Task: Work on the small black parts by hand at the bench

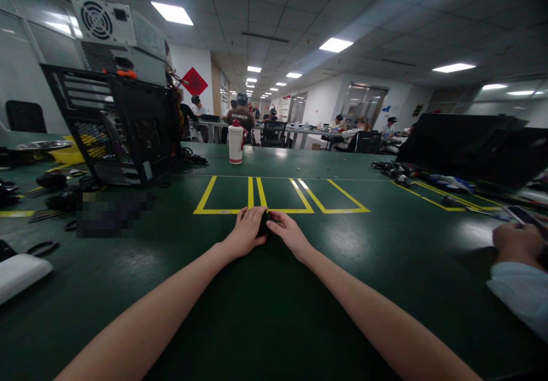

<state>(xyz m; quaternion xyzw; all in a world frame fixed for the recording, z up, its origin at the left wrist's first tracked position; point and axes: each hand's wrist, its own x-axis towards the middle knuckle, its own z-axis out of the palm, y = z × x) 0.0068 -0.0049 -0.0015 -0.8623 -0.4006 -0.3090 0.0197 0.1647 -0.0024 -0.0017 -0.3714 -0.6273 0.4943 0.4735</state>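
Both my arms reach out over a dark green table (274, 301). My left hand (247, 231) and my right hand (287, 231) meet in the middle, just below yellow taped boxes (278, 195). Their fingers curl around a small black object (264, 224) held between them on the table. Most of that object is hidden by the fingers, so I cannot name it.
An open black computer case (124, 124) with a grey power supply (115, 32) on top stands at the back left, cables beside it. A white bottle (235, 144) stands behind the yellow boxes. Another person's hand (516, 241) holds a phone at the right edge. A white thing (19, 275) lies at left.
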